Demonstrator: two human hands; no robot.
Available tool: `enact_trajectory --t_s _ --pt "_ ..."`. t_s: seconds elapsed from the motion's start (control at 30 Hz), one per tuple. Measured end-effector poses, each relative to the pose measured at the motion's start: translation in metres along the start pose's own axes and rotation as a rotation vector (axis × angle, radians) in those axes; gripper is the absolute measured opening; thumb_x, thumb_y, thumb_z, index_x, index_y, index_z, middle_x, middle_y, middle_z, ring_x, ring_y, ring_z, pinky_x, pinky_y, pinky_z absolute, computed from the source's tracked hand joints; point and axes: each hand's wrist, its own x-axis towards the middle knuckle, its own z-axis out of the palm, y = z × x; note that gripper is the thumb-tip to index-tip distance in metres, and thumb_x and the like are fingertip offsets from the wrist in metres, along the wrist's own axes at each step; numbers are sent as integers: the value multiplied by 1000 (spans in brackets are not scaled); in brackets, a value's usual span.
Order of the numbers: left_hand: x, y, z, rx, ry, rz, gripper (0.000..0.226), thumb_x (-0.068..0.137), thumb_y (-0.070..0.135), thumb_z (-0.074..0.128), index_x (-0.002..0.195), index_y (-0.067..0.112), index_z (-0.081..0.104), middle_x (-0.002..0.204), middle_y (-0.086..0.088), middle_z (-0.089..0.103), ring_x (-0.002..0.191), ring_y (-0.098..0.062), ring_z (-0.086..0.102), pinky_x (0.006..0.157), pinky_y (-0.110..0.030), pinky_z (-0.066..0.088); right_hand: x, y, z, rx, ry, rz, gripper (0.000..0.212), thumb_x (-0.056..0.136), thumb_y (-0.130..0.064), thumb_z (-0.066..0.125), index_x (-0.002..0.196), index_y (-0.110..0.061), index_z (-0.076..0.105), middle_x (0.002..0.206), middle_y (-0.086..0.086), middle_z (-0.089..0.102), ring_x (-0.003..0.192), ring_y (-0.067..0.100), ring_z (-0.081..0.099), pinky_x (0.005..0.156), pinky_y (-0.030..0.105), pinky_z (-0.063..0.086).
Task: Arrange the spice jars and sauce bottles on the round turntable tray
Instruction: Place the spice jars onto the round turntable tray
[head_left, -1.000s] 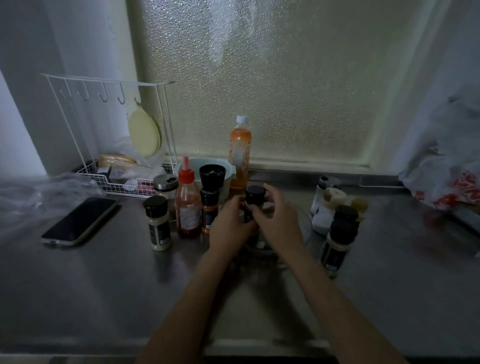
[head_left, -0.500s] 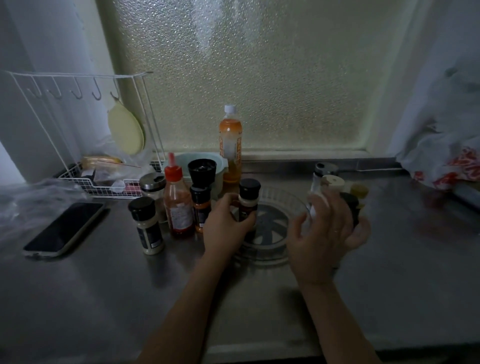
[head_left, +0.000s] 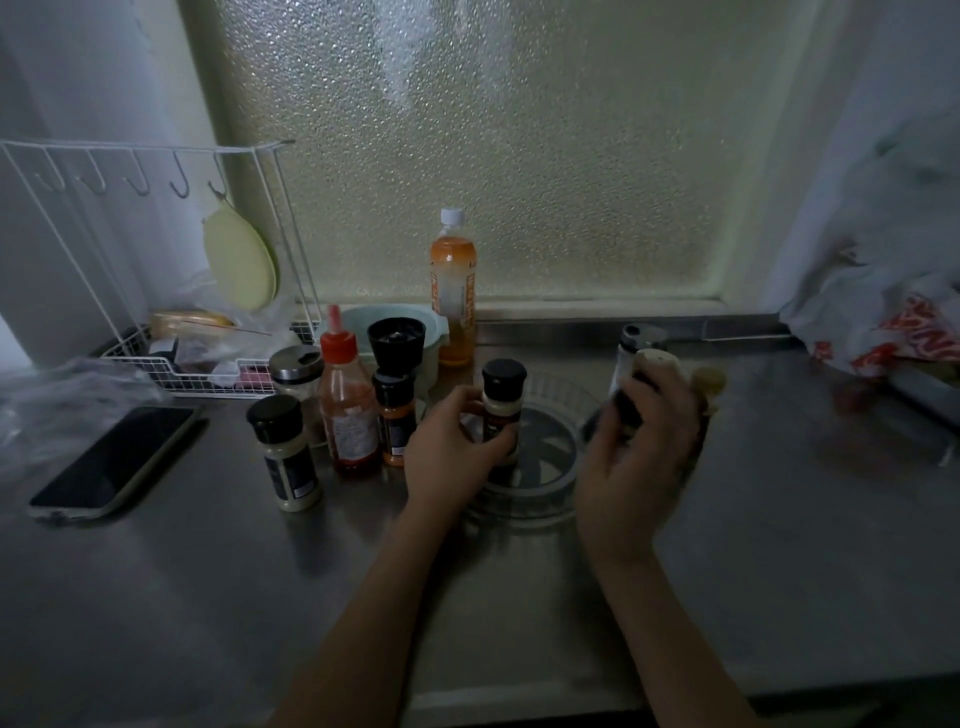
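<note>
A clear round turntable tray lies on the steel counter. On its left part stands a black-capped spice jar, and my left hand grips it from the left. My right hand curls round a dark jar, blurred and tilted, at the tray's right rim. Behind that hand stand a grey-capped jar and a cream-capped jar. Left of the tray are a red sauce bottle, an orange spice jar, a pale black-capped jar and a metal-lidded glass jar.
A black grinder sits in front of a pale bowl, beside an orange drink bottle. A phone and a white wire rack are at the left. Plastic bags fill the right.
My right hand left the jar on the tray, swung right to the jars there and closed round a dark one. My left hand stayed on the tray's jar.
</note>
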Motion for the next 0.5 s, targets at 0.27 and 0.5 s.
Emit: enact_trajectory --t_s 0.27,0.5 --pt "-1 -1 2 -64 30 30 34 75 35 71 105 25 58 98 6 68 80 -7 63 66 -25 50 -5 -6 31 82 -370 191 48 83 -5 67 127 -5 47 134 15 54 123 11 46 101 -4 22" --pt "-7 -3 -8 109 368 209 45 69 28 56 112 16 51 112 -10 51 102 -21 47 86 -36 44 -2 12 4 -14 -47 131 36 96 -24 47 127 -6 43 132 21 52 124 31 50 104 51 41"
